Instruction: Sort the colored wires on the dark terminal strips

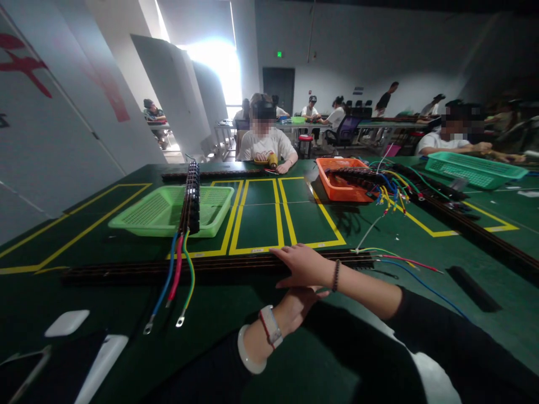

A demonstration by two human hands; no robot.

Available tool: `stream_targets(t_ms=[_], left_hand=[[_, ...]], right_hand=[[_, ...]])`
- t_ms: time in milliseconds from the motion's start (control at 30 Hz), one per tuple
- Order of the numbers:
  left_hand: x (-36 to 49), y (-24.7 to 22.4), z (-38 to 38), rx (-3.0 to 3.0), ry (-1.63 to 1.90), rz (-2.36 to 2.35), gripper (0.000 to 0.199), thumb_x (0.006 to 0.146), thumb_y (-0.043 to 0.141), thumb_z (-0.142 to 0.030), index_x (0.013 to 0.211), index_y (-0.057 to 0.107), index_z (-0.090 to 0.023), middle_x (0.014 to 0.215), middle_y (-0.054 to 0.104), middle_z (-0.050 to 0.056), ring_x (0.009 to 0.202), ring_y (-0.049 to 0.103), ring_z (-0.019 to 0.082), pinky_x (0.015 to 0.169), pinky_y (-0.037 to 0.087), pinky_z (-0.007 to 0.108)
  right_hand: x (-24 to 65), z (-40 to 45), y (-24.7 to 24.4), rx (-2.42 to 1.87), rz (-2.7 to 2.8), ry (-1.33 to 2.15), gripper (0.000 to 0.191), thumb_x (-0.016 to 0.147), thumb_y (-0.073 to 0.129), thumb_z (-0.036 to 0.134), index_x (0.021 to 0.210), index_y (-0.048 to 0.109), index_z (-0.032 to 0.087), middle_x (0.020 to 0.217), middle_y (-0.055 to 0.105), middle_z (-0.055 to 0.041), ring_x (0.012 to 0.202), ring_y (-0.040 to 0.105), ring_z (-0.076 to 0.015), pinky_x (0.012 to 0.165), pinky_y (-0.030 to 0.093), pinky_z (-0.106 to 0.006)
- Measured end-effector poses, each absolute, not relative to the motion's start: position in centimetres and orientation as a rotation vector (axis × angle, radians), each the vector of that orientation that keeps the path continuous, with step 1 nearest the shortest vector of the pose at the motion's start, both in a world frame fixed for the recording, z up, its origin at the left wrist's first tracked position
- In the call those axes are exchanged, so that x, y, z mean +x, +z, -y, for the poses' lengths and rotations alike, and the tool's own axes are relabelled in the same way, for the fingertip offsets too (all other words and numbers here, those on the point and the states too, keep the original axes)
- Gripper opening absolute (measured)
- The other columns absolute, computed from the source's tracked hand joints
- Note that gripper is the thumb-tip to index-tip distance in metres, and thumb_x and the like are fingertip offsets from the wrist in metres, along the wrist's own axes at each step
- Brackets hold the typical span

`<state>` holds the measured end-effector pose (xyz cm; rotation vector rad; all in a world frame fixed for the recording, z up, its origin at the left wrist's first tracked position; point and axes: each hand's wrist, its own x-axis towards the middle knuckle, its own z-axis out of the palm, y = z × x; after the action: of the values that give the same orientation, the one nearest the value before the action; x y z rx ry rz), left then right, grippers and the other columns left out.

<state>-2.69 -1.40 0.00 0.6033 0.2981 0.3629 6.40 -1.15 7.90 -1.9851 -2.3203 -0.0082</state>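
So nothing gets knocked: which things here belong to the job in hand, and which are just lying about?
In the job, it seems:
long dark chain, right hand over it
loose wires at its right end

Apparently just lying about:
white rounded object, lower left
short black strip, right (use unclear)
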Motion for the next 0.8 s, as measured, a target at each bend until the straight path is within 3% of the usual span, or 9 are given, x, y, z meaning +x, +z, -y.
stream_targets(t_ms=[100,200,333,433,567,700,800], left_hand=[[-2.7,0.1,1.6,0.602,0.385,-0.358,0.024,0.060,0.072,-0.005,0.081,0.065,-0.014,0.086,0.065,0.004,0.087,0.057,0.016,0.097,0.041,0.045],[-2.7,0.1,1.7,0.641,0.371,-0.323,0.022,0.068,0.070,-0.016,0.089,0.065,-0.014,0.093,0.065,0.006,0.091,0.058,0.018,0.096,0.041,0.046],[-2.8,0.1,1.8,0.814,0.236,-0.263,0.027,0.070,0.069,-0.019,0.096,0.067,-0.012,0.103,0.065,0.012,0.097,0.061,0.022,0.098,0.039,0.044],[-3.0,0.3,1.7,0.869,0.171,-0.236,0.032,0.065,0.063,-0.007,0.096,0.066,-0.011,0.110,0.063,0.014,0.100,0.061,0.024,0.099,0.039,0.043],[-3.2,0.9,1.6,0.899,0.161,-0.255,0.034,0.064,0.054,0.000,0.095,0.064,-0.009,0.105,0.065,0.015,0.099,0.061,0.023,0.099,0.040,0.043],[-3.2,1.6,1.6,0.951,0.140,-0.257,0.027,0.069,0.054,-0.003,0.095,0.063,-0.006,0.105,0.065,0.016,0.099,0.061,0.023,0.099,0.040,0.043],[-3.3,1.7,1.6,0.962,0.134,-0.269,0.025,0.073,0.054,-0.006,0.096,0.062,-0.006,0.105,0.064,0.017,0.100,0.061,0.023,0.100,0.040,0.043]], right_hand=[[5.9,-0.6,7.4,-2.078,2.358,0.025,0.073,0.071,0.066,0.046,0.134,0.041,0.021,0.100,0.062,-0.0093,0.082,0.062,-0.0253,0.065,0.048,-0.031],[5.9,-0.5,7.8,-2.109,2.359,-0.023,0.069,0.071,0.063,0.038,0.134,0.040,0.025,0.097,0.062,-0.0075,0.080,0.062,-0.0242,0.060,0.045,-0.027],[7.9,1.9,9.1,-2.157,2.326,-0.030,0.065,0.069,0.062,0.036,0.132,0.044,0.028,0.099,0.062,-0.0064,0.079,0.062,-0.0235,0.060,0.044,-0.026],[10.8,5.3,10.8,-2.206,2.292,-0.051,0.067,0.069,0.059,0.028,0.134,0.043,0.029,0.101,0.062,-0.0060,0.084,0.062,-0.0227,0.067,0.046,-0.028],[15.8,11.5,14.2,-2.276,2.242,-0.051,0.069,0.068,0.057,0.020,0.135,0.045,0.026,0.106,0.062,-0.0059,0.088,0.062,-0.0213,0.073,0.048,-0.030],[21.4,18.6,18.1,-2.355,2.147,-0.125,0.073,0.067,0.057,0.014,0.137,0.045,0.032,0.112,0.062,-0.0046,0.088,0.064,-0.0208,0.071,0.050,-0.030],[24.9,23.7,20.2,-2.418,2.006,-0.246,0.066,0.068,0.066,0.025,0.132,0.053,0.030,0.107,0.064,-0.0098,0.080,0.065,-0.0220,0.064,0.049,-0.032]])
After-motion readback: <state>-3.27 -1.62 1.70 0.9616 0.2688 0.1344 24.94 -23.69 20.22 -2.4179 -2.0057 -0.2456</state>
